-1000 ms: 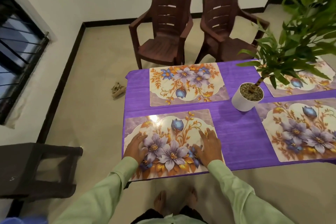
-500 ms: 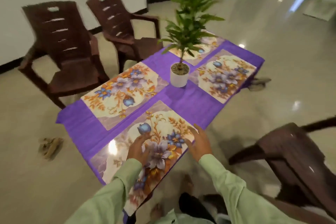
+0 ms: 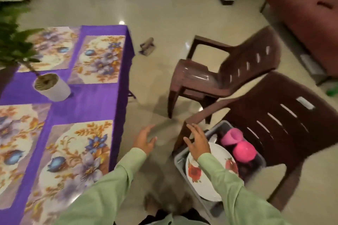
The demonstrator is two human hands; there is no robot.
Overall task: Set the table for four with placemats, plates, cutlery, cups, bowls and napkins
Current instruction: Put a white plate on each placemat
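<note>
Several floral placemats lie on the purple-clothed table; the nearest placemat is at lower left. A grey tub sits on the seat of a brown plastic chair at lower right. It holds white plates with red flowers and pink cups. My right hand hovers over the tub's near corner and the plates, fingers spread, holding nothing. My left hand is in the air between table and chair, fingers relaxed and empty.
A potted plant in a white pot stands mid-table. A second brown chair stands beyond the first, facing the table. A maroon bench is at upper right. A small object lies on the tiled floor.
Both hands have lifted off the near placemat and swung right, toward the tub on the chair. My view has turned right, from the table to the chair.
</note>
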